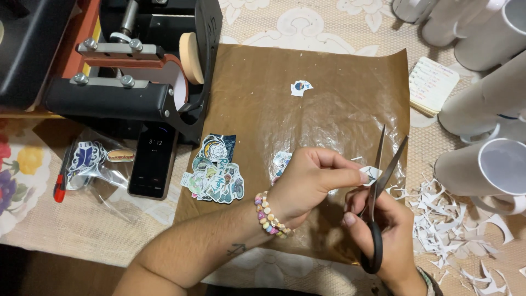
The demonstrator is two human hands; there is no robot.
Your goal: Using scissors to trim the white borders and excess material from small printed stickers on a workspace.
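Your right hand grips the scissors, blades parted, pointing up and away. Your left hand pinches a sticker between the blades.

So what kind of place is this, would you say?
Probably a home craft table for printing mugs: a mug heat press, blank white mugs, and cut stickers on brown paper, with the right hand working scissors.

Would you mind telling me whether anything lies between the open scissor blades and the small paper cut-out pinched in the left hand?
Nothing visible does. The left hand pinches the paper cut-out right at the open scissors, which the right hand holds, above the brown sheet.
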